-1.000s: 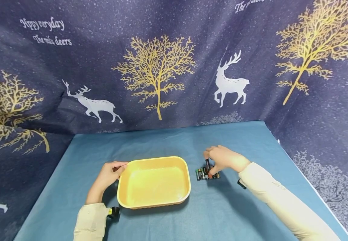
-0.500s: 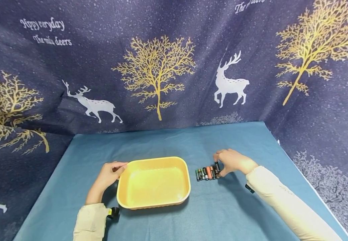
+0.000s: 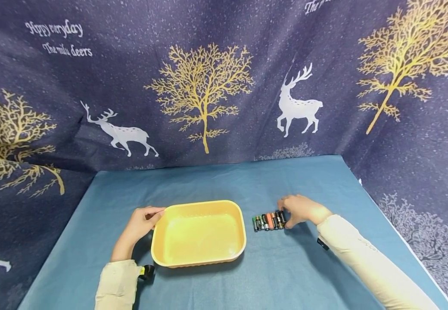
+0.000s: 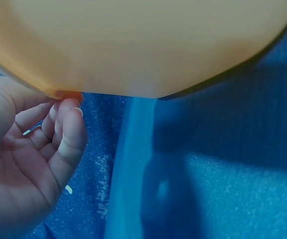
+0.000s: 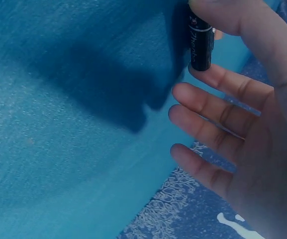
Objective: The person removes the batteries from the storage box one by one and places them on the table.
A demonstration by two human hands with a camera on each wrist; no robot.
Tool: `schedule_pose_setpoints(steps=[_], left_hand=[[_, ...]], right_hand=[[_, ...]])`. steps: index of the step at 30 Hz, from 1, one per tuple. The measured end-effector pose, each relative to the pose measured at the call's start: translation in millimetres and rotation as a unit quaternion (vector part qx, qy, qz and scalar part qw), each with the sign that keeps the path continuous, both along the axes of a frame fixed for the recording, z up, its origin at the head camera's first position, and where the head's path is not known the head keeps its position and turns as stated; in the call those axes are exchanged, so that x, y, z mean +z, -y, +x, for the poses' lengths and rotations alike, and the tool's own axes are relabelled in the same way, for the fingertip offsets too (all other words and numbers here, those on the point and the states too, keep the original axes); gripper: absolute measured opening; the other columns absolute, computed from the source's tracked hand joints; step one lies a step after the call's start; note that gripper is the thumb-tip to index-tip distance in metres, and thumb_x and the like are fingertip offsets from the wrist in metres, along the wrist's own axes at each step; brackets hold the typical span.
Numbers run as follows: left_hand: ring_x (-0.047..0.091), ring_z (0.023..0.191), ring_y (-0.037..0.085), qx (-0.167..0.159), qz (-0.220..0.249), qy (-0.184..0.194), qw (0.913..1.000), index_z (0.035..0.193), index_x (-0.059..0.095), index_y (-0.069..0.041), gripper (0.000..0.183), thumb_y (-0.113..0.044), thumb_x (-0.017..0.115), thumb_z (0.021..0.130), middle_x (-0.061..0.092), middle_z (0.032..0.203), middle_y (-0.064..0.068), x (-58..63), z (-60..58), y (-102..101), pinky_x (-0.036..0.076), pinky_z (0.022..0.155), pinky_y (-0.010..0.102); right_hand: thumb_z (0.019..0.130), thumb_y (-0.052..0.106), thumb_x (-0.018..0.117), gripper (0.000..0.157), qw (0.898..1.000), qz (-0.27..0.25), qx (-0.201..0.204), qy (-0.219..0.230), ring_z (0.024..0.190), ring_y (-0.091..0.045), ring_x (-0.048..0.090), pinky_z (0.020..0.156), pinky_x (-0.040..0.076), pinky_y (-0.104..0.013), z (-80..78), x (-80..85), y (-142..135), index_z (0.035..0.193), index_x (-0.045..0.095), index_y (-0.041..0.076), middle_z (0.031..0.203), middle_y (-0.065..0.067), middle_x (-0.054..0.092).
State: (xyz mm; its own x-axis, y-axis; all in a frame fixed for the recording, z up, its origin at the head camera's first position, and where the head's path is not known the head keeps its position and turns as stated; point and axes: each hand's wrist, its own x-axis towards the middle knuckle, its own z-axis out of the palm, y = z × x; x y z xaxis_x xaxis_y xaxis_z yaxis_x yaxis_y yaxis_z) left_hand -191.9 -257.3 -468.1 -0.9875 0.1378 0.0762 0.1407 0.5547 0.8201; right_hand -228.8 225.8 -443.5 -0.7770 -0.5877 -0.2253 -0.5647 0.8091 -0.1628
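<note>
A yellow rectangular basin with rounded corners sits on the table. My left hand pinches its rim at the far left corner; in the left wrist view, the thumb and a fingertip meet at the basin's edge. Right of the basin, several small batteries lie side by side in a row, green, black and orange among them. At the row's right end my right hand holds a black battery by its two ends, between thumb and index finger. Its other fingers are spread loosely.
Blue cloth covers the table. Behind and beside it hangs a dark blue curtain printed with gold trees and white deer. Black wrist devices sit on both forearms.
My right hand carried a black battery rightward from above the row, then lowered it at the row's right end. The left hand and the basin have stayed in place.
</note>
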Motion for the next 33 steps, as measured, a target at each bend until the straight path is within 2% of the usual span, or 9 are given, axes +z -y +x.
schedule_pose_setpoints(steps=[7,15,26,30,33], left_hand=[[0.062,0.065,0.016,0.002,-0.005,0.003,1.0,0.112,0.069,0.006,0.023,-0.007,0.063,0.093,0.064,0.087,0.015,1.8,-0.1,-0.2,0.056,0.056,0.026],[0.062,0.066,0.016,0.005,-0.003,0.011,0.9999,0.112,0.07,0.004,0.024,-0.009,0.064,0.093,0.065,0.089,0.014,-0.4,0.3,0.6,0.056,0.056,0.026],[0.062,0.066,0.015,0.006,-0.003,-0.002,1.0,0.111,0.069,0.005,0.024,-0.008,0.065,0.093,0.066,0.092,0.017,-2.0,0.4,0.0,0.056,0.056,0.025],[0.062,0.068,0.014,0.004,-0.005,0.002,1.0,0.114,0.067,0.007,0.028,-0.013,0.062,0.095,0.066,0.095,0.019,-2.6,1.4,0.1,0.056,0.057,0.025],[0.063,0.068,0.014,0.01,-0.008,0.018,0.9998,0.116,0.065,0.009,0.035,-0.021,0.059,0.098,0.066,0.094,0.017,-2.9,2.0,0.7,0.056,0.059,0.026]], right_hand=[[0.064,0.028,0.088,0.053,1.0,-0.004,-0.006,0.012,0.073,-0.011,0.051,0.071,0.05,-0.033,0.7,-4.1,-2.0,0.106,0.066,0.004,0.086,0.0,0.059],[0.066,0.03,0.087,0.053,1.0,0.007,-0.003,0.014,0.074,-0.011,0.052,0.075,0.05,-0.038,2.3,-6.3,-2.3,0.108,0.066,0.006,0.087,0.001,0.059],[0.069,0.029,0.086,0.053,1.0,0.001,0.002,0.01,0.073,-0.011,0.052,0.085,0.048,-0.048,4.0,-8.1,-3.7,0.11,0.065,0.003,0.084,0.001,0.06],[0.069,0.029,0.086,0.054,1.0,0.002,0.003,0.007,0.071,-0.011,0.051,0.087,0.047,-0.05,4.1,-11.0,-4.1,0.111,0.064,0.004,0.08,0.003,0.058],[0.068,0.029,0.086,0.055,1.0,0.002,0.002,0.006,0.071,-0.01,0.05,0.089,0.046,-0.052,4.7,-11.7,-4.1,0.112,0.064,0.004,0.08,0.004,0.057]])
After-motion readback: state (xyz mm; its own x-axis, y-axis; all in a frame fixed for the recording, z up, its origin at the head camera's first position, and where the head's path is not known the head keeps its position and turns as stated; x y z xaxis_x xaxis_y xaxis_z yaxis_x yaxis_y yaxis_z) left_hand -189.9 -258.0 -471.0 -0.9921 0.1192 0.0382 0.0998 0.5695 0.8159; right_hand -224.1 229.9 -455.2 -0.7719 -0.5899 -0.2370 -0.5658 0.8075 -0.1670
